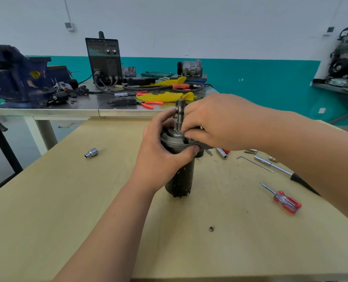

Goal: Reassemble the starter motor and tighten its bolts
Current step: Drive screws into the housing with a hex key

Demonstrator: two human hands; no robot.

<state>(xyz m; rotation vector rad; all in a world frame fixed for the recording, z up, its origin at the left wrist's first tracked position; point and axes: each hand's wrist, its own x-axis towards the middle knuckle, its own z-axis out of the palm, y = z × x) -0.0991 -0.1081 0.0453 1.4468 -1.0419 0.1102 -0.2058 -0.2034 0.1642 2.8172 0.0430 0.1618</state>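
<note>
Hands meet at the top of the starter motor [181, 178], which stands upright on its end on the bench [87, 200] with its shaft [180, 110] pointing up. The left hand [161, 155] wraps the motor's upper housing, thumb across the front of the flange, most likely to keep the tall body from tipping or turning while the top is worked on. The right hand [216, 121] comes over from the motor's right, its fingers bent down onto the end plate just beside the shaft. Whether they pinch a small fastener or only press the plate is hidden by the fingers themselves.

Standing the motor on end puts the end plate face-up, which suits seating parts and starting bolts by touch. Tools lie within reach: a socket [91, 153] well to the motor's left, a hex key [254, 162] and a red-handled screwdriver [285, 201] to its right, and a loose nut [211, 228] in front of it. By my judgement this is hand-fitting, with tightening not yet begun.
</note>
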